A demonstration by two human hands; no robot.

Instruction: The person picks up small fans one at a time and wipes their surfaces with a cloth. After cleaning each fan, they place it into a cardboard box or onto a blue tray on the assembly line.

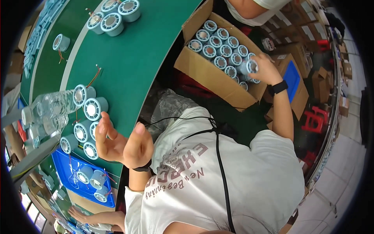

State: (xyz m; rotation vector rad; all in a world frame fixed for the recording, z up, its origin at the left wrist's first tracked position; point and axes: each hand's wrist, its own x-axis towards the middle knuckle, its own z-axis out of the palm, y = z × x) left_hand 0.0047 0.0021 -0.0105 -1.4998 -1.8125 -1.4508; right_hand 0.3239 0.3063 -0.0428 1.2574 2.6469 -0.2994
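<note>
My right hand [265, 69] is closed on a light-blue cylindrical part [248, 67] with a slotted round end, at the right end of an open cardboard box [212, 84]. Rows of the same light-blue parts [225, 50] fill the box, their slotted ends up. My left hand [126, 145] hovers near the edge of the green table [136, 50], thumb and fingers apart, nothing in it. Close beside its fingers is a group of light-blue parts [93, 108], some with thin red wires. One of them is partly hidden behind my fingers.
Clear plastic bottles [52, 107] lie left of the group. A blue tray [72, 177] holds several parts. More parts [112, 24] stand at the far side. Another person's hand [80, 215] is at lower left; another person's arm [249, 8] is beyond the box. Red stools [314, 119] stand right.
</note>
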